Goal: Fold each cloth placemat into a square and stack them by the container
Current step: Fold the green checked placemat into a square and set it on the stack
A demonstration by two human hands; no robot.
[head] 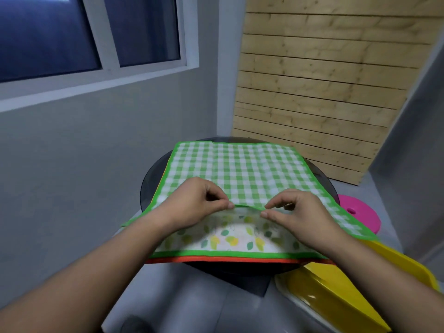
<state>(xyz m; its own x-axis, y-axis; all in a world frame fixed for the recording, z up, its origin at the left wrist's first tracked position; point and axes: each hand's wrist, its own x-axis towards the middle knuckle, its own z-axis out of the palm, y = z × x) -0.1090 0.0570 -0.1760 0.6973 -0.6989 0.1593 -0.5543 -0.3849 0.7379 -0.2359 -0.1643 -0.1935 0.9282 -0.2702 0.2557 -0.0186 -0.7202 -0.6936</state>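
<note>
A green-and-white checked placemat (242,169) with a green border lies spread on top of a pile on the round dark table (150,179). My left hand (194,200) and my right hand (300,212) each pinch its near edge at the middle and lift it. Under the lifted edge shows a leaf-printed placemat (230,241) with a green border, and below that an orange-edged placemat (216,259). A yellow container (336,292) sits at the lower right, beside the table.
A pink round stool or lid (360,212) stands to the right of the table. A wooden slatted panel (324,80) leans against the wall behind. Grey wall and a window lie to the left.
</note>
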